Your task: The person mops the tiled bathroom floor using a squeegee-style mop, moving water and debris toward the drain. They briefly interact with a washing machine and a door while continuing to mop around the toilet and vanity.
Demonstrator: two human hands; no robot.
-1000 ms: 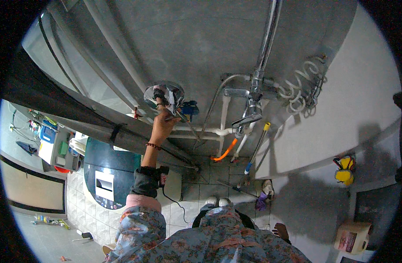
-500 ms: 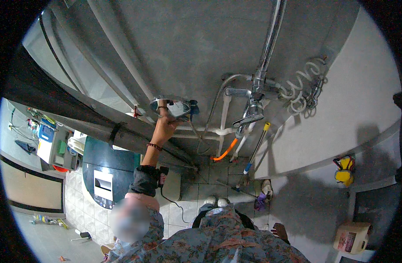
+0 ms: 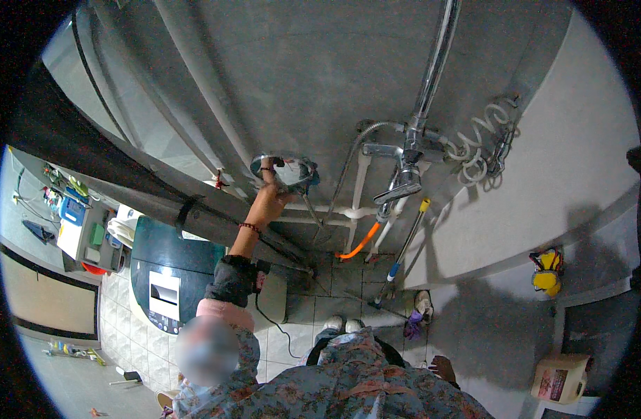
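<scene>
My left hand (image 3: 267, 203) is stretched forward to the lower edge of a round mirror (image 3: 291, 172) by the grey wall. Its fingers are bent in at the mirror's rim; whether they grip the rim or something small is hidden. A beaded bracelet circles the wrist, and the mirror reflects part of the hand and the bracelet. Blue cloth (image 3: 311, 176) hangs against the mirror's right side. Low at my right side, my right hand (image 3: 443, 369) hangs with its fingers loosely apart, holding nothing that I can see.
A chrome shower tap (image 3: 408, 164) with a vertical pipe stands right of the mirror. Below it are an orange hose (image 3: 360, 243) and a leaning pole (image 3: 409, 237) with a yellow end. A dark-lidded washing machine (image 3: 173, 255) is at left; a jug (image 3: 561, 379) sits lower right.
My left hand stays at the mirror's lower edge, its wrist shifted slightly. The whole view has moved a little. My right hand still hangs low.
</scene>
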